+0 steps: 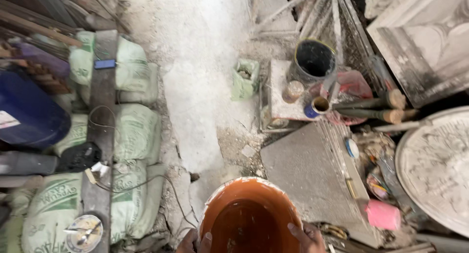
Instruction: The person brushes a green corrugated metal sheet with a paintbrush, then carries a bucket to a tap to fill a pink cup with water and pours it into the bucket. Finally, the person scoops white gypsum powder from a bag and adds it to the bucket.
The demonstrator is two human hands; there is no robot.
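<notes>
Both hands, left hand (194, 242) and right hand (307, 237), grip opposite rims of the orange bucket (250, 216) at six o'clock, with green sacks (132, 136) at nine o'clock and a grey slab (308, 170) at three o'clock.

Left hand (193, 242) low at frame bottom, fingers curled, right hand (307, 236) opposite, fingers wrapped, both gripping

A dusty, white-caked concrete floor (200, 87) is carrying pretty much everything here. Pale green plaster sacks (132, 136) are lying stacked on it at the left, a flat grey stone slab (308, 175) is sitting to the right, and a small crumpled green bag (245, 78) is resting near the middle.
</notes>
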